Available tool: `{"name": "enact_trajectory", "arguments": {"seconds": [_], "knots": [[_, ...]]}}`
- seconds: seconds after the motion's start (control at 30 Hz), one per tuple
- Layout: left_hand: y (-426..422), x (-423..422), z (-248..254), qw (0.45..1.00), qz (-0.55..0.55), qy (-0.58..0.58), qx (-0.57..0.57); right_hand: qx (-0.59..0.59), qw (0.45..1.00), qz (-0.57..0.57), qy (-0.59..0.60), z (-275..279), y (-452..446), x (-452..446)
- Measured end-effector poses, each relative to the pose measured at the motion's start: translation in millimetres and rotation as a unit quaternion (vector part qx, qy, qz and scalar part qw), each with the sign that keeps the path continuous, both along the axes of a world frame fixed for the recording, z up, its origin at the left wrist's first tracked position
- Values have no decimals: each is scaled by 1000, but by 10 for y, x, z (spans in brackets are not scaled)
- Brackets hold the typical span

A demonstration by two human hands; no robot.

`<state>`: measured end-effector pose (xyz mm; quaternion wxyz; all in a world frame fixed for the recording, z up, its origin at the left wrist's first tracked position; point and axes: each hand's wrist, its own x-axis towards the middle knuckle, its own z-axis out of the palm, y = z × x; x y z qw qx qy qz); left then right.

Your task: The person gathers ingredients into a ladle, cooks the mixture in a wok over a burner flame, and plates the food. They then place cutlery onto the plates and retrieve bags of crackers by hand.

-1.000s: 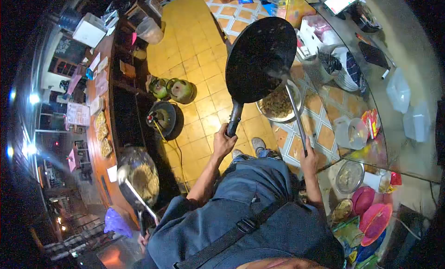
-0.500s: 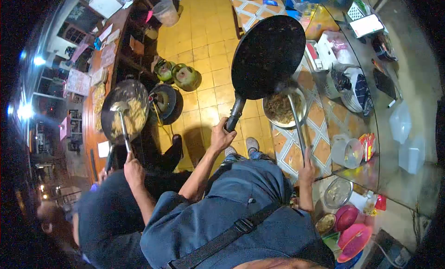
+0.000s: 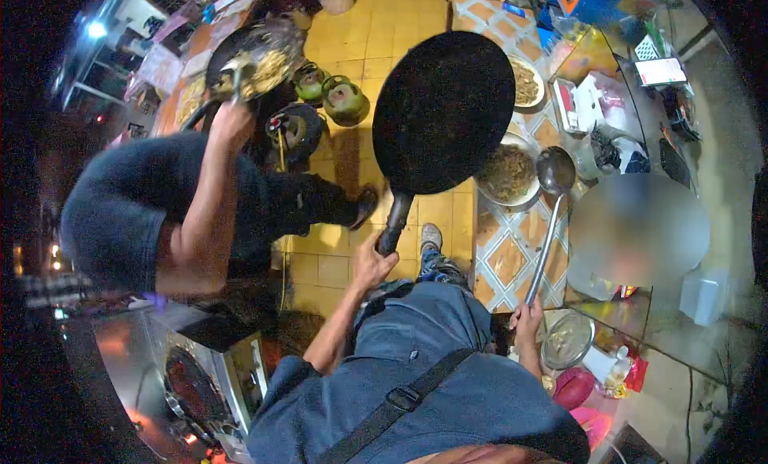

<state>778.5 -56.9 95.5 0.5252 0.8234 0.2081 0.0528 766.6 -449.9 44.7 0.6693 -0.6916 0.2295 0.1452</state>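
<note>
My left hand (image 3: 373, 263) is wrapped round the handle of a black wok (image 3: 445, 110), which is held up over the yellow floor beside the tiled table. In my right hand (image 3: 526, 316) is the long metal handle of a ladle (image 3: 556, 170); its bowl is just right of a plate of brown food (image 3: 509, 173) on the table. The wok's rim reaches the left edge of that plate in view. Farther back, a second plate of food (image 3: 524, 83) shows partly behind the wok.
A co-worker (image 3: 120, 208) at the left holds another wok with food (image 3: 268, 68) and a utensil. Green gas cylinders (image 3: 344, 98) and a black basin (image 3: 298, 134) are on the floor. A stove (image 3: 192, 384) is lower left. Boxes (image 3: 588, 104) and bags line the table's right.
The ladle has come out of the plate and moved to its right. The co-worker has moved forward with their wok. The second plate has come into view.
</note>
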Motion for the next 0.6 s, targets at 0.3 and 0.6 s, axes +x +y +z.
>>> {"name": "enact_trajectory", "arguments": {"seconds": [0.3, 0.6], "knots": [[-141, -2536, -126, 994, 66, 89, -3, -14, 1000, 21, -18, 63, 36, -994], [-619, -4518, -193, 951, 297, 34, -75, -144, 944, 294, -30, -339, -57, -1415]]}}
